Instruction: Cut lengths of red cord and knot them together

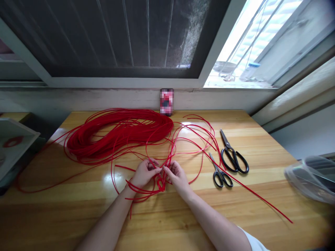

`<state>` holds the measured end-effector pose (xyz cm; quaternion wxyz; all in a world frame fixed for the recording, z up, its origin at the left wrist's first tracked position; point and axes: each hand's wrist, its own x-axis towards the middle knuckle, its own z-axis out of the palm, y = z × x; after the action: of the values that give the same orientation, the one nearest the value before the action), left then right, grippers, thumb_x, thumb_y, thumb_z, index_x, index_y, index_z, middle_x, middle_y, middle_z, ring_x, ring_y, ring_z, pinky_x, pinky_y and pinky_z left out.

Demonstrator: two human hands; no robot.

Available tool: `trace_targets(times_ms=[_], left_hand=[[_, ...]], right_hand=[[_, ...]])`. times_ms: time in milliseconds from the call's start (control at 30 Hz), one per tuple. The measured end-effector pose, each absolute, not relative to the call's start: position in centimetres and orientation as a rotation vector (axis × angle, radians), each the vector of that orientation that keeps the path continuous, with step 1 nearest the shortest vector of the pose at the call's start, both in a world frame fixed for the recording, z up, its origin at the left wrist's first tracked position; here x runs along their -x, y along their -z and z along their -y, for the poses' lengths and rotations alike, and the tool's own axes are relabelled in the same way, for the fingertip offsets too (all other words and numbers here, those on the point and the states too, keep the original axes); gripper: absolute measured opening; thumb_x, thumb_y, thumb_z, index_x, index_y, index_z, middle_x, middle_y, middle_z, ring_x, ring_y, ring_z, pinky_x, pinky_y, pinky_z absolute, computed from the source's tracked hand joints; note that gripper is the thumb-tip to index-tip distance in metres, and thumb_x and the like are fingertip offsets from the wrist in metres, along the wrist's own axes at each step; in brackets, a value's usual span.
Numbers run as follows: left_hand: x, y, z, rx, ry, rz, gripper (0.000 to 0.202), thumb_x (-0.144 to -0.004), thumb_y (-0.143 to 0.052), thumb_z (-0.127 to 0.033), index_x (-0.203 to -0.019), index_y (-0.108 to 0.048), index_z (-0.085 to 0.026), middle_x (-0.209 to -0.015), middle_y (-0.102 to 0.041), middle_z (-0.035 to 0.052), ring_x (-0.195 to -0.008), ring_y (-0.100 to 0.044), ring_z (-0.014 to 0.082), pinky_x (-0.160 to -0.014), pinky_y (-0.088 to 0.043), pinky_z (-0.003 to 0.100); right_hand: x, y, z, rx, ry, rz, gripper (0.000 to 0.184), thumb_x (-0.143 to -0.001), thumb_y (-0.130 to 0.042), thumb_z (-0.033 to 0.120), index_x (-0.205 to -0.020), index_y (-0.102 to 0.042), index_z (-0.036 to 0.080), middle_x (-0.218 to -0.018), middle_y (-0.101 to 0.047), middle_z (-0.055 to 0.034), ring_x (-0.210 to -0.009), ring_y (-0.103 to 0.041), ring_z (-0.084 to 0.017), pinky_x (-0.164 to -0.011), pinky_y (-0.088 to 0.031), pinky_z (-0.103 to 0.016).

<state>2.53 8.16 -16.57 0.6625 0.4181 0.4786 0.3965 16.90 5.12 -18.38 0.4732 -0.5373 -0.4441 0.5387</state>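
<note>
My left hand (pixel 145 172) and my right hand (pixel 177 175) meet over the middle of the wooden table. Thin red cord (pixel 171 148) is pinched between the thumb and fingers of each. Just below my fingertips hangs a small looped, knotted piece of the same cord (pixel 161 184). Loose strands from it cross my left wrist, and others spread up and to the right. Behind my left hand lies a large coiled bundle of red cord (pixel 86 139). The exact crossing of the strands at my fingertips is too small to make out.
Small black-handled scissors (pixel 221 177) and larger black-handled scissors (pixel 233 157) lie right of my hands on the wooden table (pixel 209 216). A phone-like object (pixel 166 102), its face blurred, leans on the wall. A clear plastic container (pixel 309 177) is at the right edge.
</note>
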Motion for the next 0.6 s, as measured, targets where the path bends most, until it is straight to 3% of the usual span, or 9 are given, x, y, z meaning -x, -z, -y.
trace_targets(times_ms=[600], left_hand=[[-2.50,16.77,-8.15,-0.973,-0.900,-1.077,0.035,-0.050,-0.076,-0.025,-0.074,-0.053,-0.013,-0.061,-0.061,-0.0014,-0.057,-0.056,0.0097,-0.060,-0.044,0.023]], right_hand=[[-16.97,18.33,-5.16,1.281,-1.352,1.179,0.029,-0.076,-0.056,0.046,-0.071,-0.046,0.019,-0.055,-0.042,0.0060,-0.043,-0.034,-0.006,-0.040,-0.028,-0.020]])
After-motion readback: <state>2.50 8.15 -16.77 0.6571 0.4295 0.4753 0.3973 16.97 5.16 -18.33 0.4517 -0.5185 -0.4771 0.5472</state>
